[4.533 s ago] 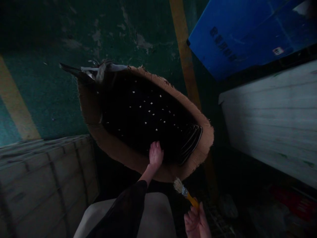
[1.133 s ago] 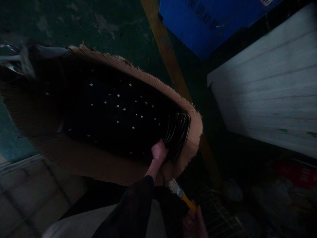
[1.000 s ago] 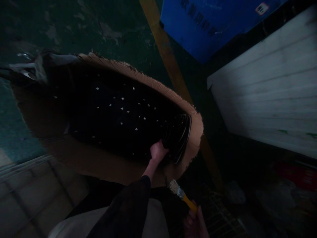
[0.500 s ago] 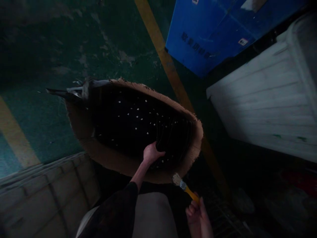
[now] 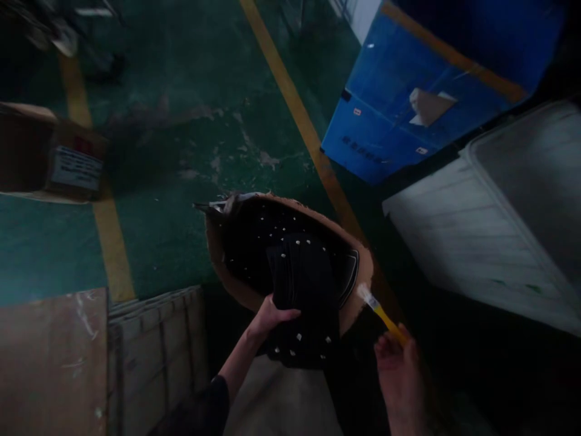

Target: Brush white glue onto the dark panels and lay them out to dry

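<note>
My left hand (image 5: 267, 318) is closed on a bundle of dark cloth pieces (image 5: 313, 284), with pale stitching along one edge and small white bits on it. The bundle hangs over the near side of an oval container with a rough brown rim (image 5: 238, 295). More dark material with white specks (image 5: 252, 242) lies inside; its kind is too dark to make out. To the right, my right hand (image 5: 399, 357) grips a paintbrush (image 5: 384, 318) by its yellow handle. Its pale bristles point up and left, near the container's right rim.
A blue box (image 5: 385, 115) and a whitish ribbed bin (image 5: 454, 224) stand at the right. A cardboard box (image 5: 77, 163) is at the left, with a brown panel (image 5: 49, 363) and a pale crate (image 5: 158, 351) below. Yellow lines (image 5: 290, 91) cross the green floor.
My left hand has lifted the dark cloth bundle from inside the container toward me. My right hand has shifted right and up with the paintbrush. The view now takes in more floor.
</note>
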The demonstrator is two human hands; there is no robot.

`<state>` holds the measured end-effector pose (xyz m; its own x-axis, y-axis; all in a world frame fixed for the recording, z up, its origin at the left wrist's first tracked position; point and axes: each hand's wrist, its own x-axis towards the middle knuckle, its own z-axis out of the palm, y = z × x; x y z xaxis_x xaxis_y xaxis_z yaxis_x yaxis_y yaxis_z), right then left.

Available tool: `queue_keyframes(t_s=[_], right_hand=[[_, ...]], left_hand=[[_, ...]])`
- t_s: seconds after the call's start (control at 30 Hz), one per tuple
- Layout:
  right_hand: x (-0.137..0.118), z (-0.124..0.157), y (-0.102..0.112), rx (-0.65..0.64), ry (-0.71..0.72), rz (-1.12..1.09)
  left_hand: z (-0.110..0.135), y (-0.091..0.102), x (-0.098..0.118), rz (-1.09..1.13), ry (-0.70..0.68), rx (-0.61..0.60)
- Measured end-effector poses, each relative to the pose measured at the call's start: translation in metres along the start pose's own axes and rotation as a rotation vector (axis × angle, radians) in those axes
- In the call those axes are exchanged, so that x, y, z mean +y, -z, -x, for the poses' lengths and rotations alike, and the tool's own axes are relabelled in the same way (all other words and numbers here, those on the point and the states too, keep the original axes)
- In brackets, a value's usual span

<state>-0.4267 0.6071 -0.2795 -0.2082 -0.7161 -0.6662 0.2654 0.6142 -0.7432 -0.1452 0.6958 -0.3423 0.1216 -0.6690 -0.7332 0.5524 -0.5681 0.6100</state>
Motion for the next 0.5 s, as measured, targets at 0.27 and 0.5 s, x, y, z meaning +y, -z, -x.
queue_keyframes(t_s=[0.27,0.5], right_hand=[[-0.02,0.066,-0.138,-0.357,0.63,1.022],[-0.005,0.149,-0.185,-0.635,1.156,1.331]], left_hand=[[0.142,-0.018,0.05,0.256,-0.191,0.004],[0.251,-0.024,0.08,0.584,-0.458,0.204]])
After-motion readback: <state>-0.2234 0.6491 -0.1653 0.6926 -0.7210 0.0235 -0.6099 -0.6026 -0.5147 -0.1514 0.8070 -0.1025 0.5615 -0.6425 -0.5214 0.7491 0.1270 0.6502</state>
